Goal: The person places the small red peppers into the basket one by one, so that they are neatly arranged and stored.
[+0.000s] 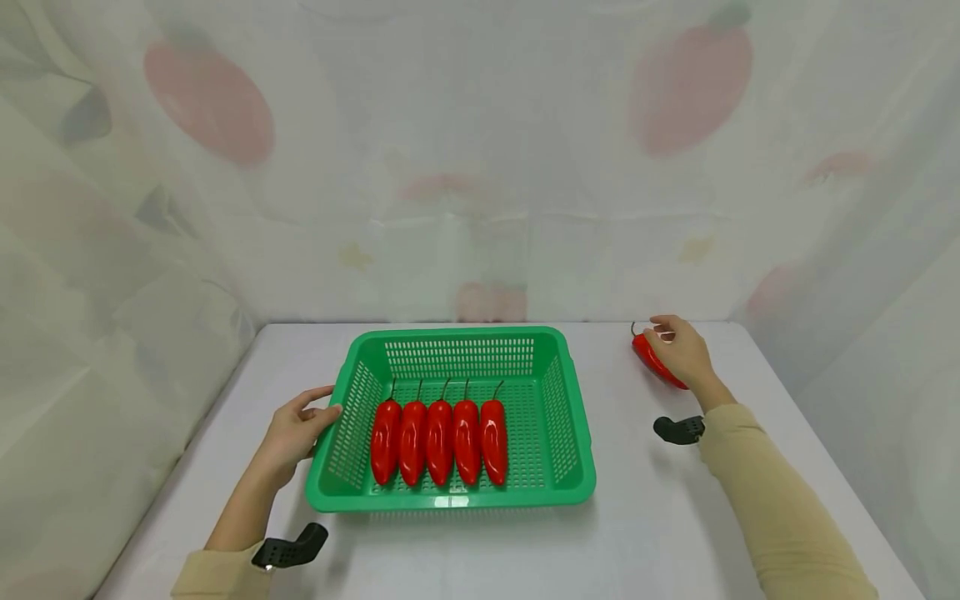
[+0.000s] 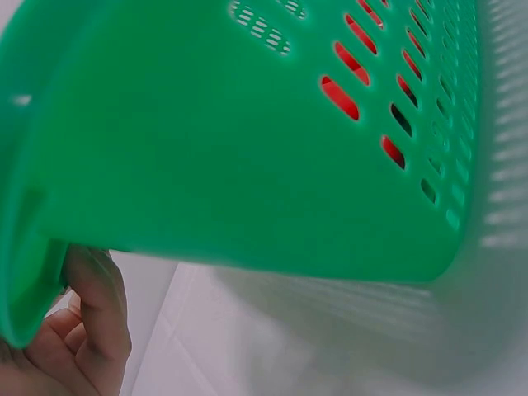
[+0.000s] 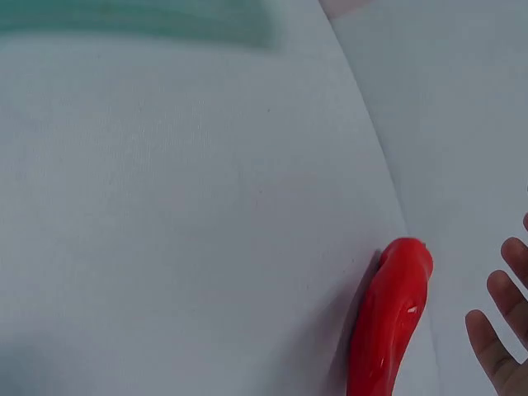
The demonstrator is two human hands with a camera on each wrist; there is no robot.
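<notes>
A green plastic basket point(image 1: 457, 502) stands in the middle of the table, and my left hand point(image 1: 294, 427) grips its left rim. In the left wrist view, curled fingers point(image 2: 99, 313) show under the rim. Several glossy red chili peppers point(image 1: 438, 442) lie side by side in the basket, stems pointing away from me. At the back right, one more red chili pepper point(image 1: 654, 360) lies on the table. My right hand point(image 1: 684, 354) hovers over that pepper with its fingers spread; in the right wrist view they show apart from the pepper point(image 3: 388, 322).
The white table point(image 1: 517, 554) ends at the back against a pale curtain point(image 1: 450, 167) with faded fruit prints. Curtains also hang at the left point(image 1: 112, 333) and right sides. A black wrist device point(image 1: 291, 550) sits at each cuff.
</notes>
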